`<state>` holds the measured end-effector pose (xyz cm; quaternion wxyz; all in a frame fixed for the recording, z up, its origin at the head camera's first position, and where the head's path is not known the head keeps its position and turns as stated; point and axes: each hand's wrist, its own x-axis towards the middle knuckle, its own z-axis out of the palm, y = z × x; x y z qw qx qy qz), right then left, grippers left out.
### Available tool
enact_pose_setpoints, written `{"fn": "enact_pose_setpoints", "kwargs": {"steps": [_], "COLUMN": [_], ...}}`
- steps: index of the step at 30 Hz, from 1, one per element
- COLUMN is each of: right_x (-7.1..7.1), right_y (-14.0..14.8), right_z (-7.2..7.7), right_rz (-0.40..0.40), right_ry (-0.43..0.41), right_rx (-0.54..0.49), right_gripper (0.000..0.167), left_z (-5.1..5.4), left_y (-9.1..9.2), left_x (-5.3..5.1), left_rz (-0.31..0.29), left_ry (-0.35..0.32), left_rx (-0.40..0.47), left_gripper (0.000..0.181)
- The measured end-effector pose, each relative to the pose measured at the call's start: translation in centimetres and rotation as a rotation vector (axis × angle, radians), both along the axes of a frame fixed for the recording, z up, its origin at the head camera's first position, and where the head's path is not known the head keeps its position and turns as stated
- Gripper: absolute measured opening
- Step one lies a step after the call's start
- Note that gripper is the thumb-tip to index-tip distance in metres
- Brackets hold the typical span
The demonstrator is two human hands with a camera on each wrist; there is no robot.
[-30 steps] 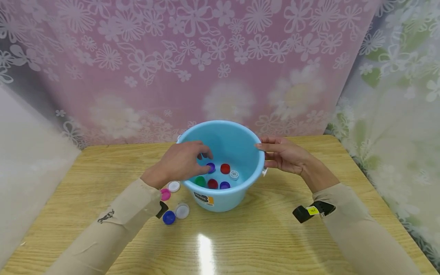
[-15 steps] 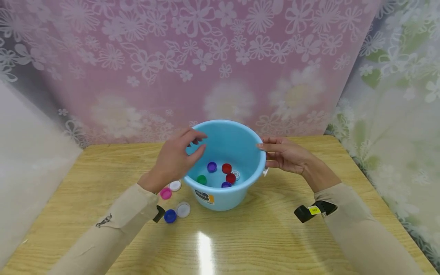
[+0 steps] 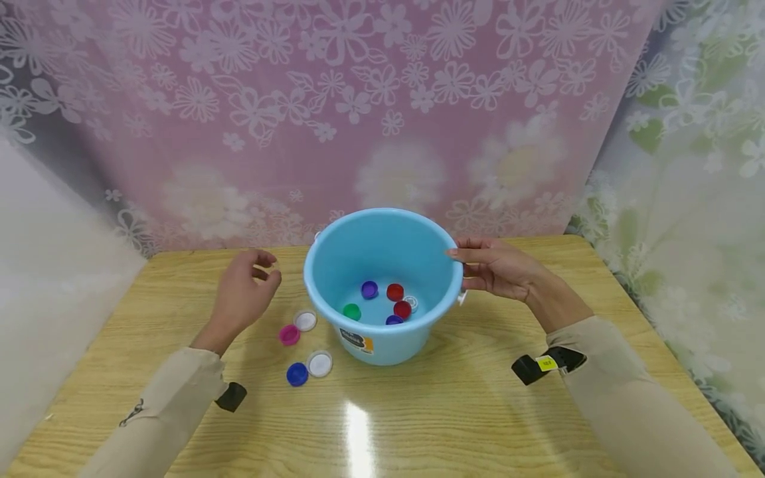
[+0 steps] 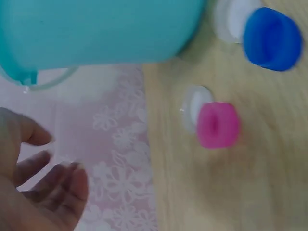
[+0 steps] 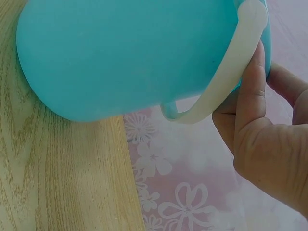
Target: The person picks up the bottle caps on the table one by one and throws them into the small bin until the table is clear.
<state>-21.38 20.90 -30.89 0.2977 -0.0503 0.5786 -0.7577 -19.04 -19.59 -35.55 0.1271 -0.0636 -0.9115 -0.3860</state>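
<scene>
A light blue bucket [image 3: 382,345] stands upright on the table. Inside lie several bottle caps: a green cap [image 3: 352,311], a purple cap [image 3: 369,289], a red cap [image 3: 395,292], another red cap [image 3: 402,309] leaning by a white cap [image 3: 410,303], and a second purple one partly hidden by the rim. My right hand [image 3: 499,269] pinches the bucket's right rim, thumb on the inner side and fingers outside. Left of the bucket, my left hand [image 3: 244,292] hovers with loosely bent fingers and holds nothing. Nearest to it are a pink cap [image 3: 289,334] and a white cap [image 3: 305,320].
A blue cap [image 3: 297,374] and another white cap [image 3: 319,364] lie on the wooden table [image 3: 454,418] in front of the bucket, to the left. The bucket's white handle [image 5: 226,72] hangs down its outside. A flowered pink curtain [image 3: 335,133] hangs behind the table.
My left hand has come up out of the bucket and moved left over the table. One red cap in the bucket has shifted right, against the white cap. My right hand keeps its grip.
</scene>
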Motion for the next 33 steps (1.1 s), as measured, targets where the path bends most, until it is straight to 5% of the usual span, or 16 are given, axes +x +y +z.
{"fn": "enact_pose_setpoints", "kwargs": {"steps": [5,9,18,26,33], "right_x": [-0.1,0.0,0.0,0.0,0.0], "right_y": [0.1,0.2,0.0,-0.1,0.1], "right_z": [0.0,-0.1,-0.1,-0.3,-0.2], "right_rz": [0.003,0.003,0.005,0.006,0.007], "right_ry": [-0.004,-0.002,0.014,0.011,0.025], "right_rx": [-0.006,-0.011,-0.01,-0.009,-0.008], "right_gripper": [0.011,0.013,0.021,0.027,0.03], "left_z": [-2.2,-3.9,-5.6,-6.2,-6.2], "left_y": [-1.0,-0.9,-0.2,0.4,0.7], "left_x": [1.0,1.6,2.2,2.7,2.8], "left_rz": [-0.119,-0.156,-0.144,-0.106,-0.099], "left_ry": [-0.236,-0.334,-0.304,-0.27,-0.222], "left_rx": [-0.215,-0.33,-0.374,-0.406,-0.415], "left_gripper": [0.039,0.048,0.042,0.014,0.008]}}
